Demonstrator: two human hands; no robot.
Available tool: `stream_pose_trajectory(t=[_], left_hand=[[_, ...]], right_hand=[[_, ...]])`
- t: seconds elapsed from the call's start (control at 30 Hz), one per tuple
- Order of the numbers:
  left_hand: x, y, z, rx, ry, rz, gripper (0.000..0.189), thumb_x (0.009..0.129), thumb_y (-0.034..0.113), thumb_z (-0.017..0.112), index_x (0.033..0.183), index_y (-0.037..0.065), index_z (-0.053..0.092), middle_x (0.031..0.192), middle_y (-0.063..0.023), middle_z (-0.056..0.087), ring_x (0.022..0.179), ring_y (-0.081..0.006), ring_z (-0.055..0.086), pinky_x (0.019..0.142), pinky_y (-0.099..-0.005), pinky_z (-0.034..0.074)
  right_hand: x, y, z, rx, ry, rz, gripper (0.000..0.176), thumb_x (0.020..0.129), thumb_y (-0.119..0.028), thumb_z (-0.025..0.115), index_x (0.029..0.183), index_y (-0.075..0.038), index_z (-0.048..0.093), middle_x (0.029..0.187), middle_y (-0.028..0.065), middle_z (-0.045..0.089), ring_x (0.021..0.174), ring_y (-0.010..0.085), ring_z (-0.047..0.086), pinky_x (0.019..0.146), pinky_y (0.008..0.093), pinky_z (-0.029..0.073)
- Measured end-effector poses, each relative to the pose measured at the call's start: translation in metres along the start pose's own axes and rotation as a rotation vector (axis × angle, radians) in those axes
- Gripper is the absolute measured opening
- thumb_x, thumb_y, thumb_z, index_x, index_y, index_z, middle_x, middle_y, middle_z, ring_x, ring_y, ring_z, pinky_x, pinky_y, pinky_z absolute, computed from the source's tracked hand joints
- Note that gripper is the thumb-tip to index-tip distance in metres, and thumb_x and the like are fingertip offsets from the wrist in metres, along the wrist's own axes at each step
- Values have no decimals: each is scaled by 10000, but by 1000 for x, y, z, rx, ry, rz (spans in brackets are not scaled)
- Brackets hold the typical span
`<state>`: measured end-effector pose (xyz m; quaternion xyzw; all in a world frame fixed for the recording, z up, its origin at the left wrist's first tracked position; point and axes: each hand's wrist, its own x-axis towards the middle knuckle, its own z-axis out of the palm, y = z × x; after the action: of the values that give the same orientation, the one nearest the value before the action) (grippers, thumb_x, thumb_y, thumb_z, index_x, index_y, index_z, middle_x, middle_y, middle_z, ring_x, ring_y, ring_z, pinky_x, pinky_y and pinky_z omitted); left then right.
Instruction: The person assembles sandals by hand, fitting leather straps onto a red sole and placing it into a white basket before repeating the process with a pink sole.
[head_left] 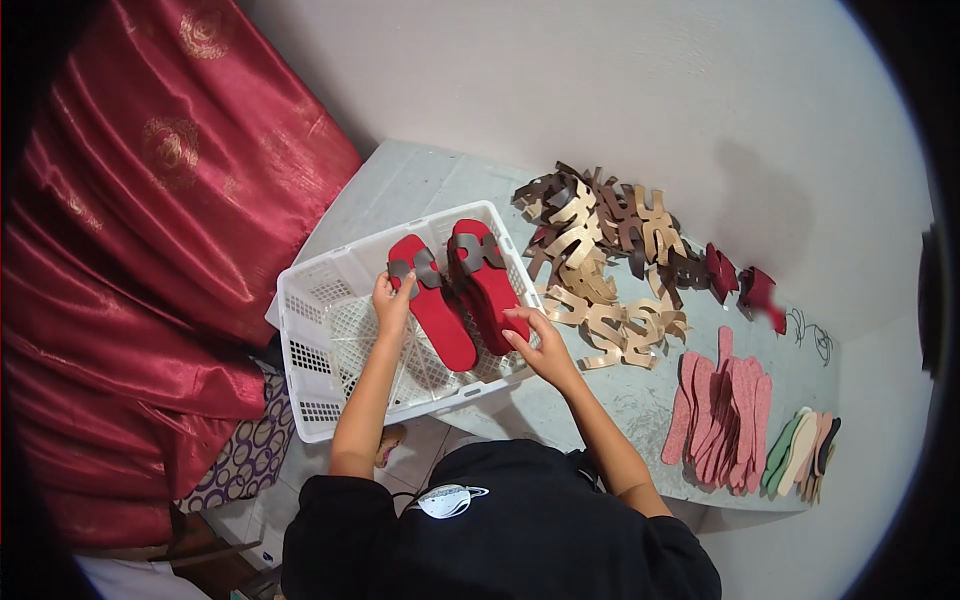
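Observation:
A white plastic basket (303, 357) with lattice walls sits at the table's edge in front of me. Inside or just over it are two red slide sandals with dark grey cut-out straps. My left hand (393, 303) grips the left sandal (442, 325) by the side of its strap, thumb on top. At the heel of the right sandal (490, 298), my right hand (541, 347) has its thumb and fingers closed round the edge. The right sandal looks thicker, with layered edges along its left side. Both toes point away from me.
Gold and brown strap pieces (600, 235) lie heaped on the grey table (410, 165), with dark red straps (722, 272) beyond. Pink glittery soles (720, 415) and several coloured soles (795, 450) lie at the right. A red curtain (150, 250) hangs close on the left.

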<state>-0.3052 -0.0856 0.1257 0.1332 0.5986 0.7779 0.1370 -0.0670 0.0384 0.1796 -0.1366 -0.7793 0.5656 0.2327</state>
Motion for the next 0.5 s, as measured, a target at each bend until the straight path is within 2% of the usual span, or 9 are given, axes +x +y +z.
stream_pose_trajectory(t=[0.07, 0.13, 0.17, 0.27, 0.4, 0.5], left_hand=[[7, -30, -15, 58, 2, -23, 255, 784, 55, 627, 995, -1, 496, 919, -76, 602, 808, -117, 575, 720, -239, 461], [13, -64, -29, 171, 2, -52, 250, 772, 41, 634, 967, 7, 481, 890, -73, 598, 773, -122, 578, 694, -247, 474], [15, -76, -32, 169, 10, -52, 250, 772, 41, 634, 967, 7, 481, 890, -73, 598, 773, -122, 578, 694, -247, 474], [13, -95, -30, 257, 25, -112, 284, 749, 24, 653, 969, -8, 477, 881, -80, 598, 760, -124, 578, 682, -245, 475], [14, -103, -23, 289, 40, -203, 319, 748, 36, 656, 1001, -27, 473, 896, -93, 601, 780, -125, 583, 683, -248, 477], [20, -121, -24, 368, 57, -188, 319, 750, 51, 657, 999, -29, 475, 873, -93, 603, 772, -124, 581, 677, -250, 473]], right_hand=[[4, 3, 3, -113, -14, -69, 286, 809, -127, 598, 1073, -37, 533, 1140, 108, 527, 1131, 245, 466, 956, 347, 351], [6, 8, 8, -254, 9, -131, 285, 803, -151, 585, 1068, -54, 544, 1138, 132, 521, 1149, 340, 426, 971, 420, 311], [7, 9, 10, -254, 1, -134, 285, 803, -151, 585, 1068, -54, 544, 1138, 132, 521, 1149, 340, 426, 971, 420, 311], [8, 15, 15, -431, -36, -122, 299, 802, -166, 576, 1090, -89, 545, 1199, 124, 483, 1216, 354, 348, 1010, 539, 187], [7, 20, 18, -487, -56, -106, 318, 800, -163, 576, 1107, -93, 535, 1210, 129, 474, 1218, 360, 343, 1012, 534, 189], [4, 25, 19, -486, -58, -96, 340, 794, -161, 580, 1124, -98, 526, 1210, 136, 472, 1223, 364, 335, 1016, 531, 183]])
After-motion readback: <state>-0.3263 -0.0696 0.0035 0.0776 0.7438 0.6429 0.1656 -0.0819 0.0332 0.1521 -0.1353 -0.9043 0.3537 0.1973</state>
